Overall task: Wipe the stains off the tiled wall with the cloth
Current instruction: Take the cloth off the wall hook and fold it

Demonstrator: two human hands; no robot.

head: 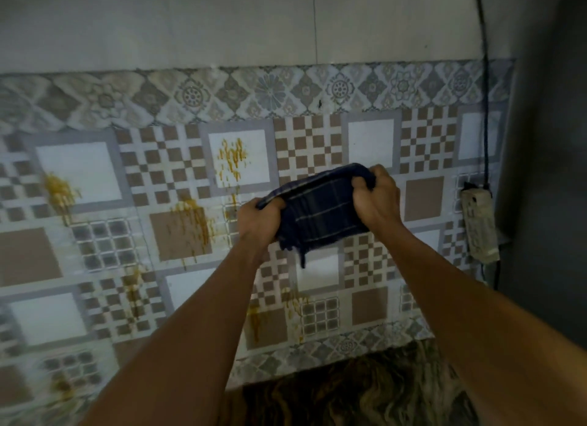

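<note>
Both my forearms run up from the bottom edge, cut off below the elbows, and meet on the cloth held out in front of the tiled wall. Whether the cloth touches the tiles behind it I cannot tell; it hides the tile directly behind my fingers, and its frayed lower edge hangs just under my knuckles. My left hand has the cloth's left end bunched in a closed fist, the fingers curled over the top edge, thumb side hidden in the fabric. My right hand sits a little higher, wrist bent, fingers clamped down on the upper right corner, which wrinkles into the grip. Between the two fists the dark blue checked fabric is drawn fairly flat, tilted up toward the right.

Yellow-orange stains lie well left of my left fingers, with another streaky patch above and left of them, one far left, and fainter runs below my forearms, partly covered by them. Right of my right fingers a grimy power strip hangs on the wall with a dark cable rising from it; the strip's details are blurred. Below, a dark marbled floor shows dimly.
</note>
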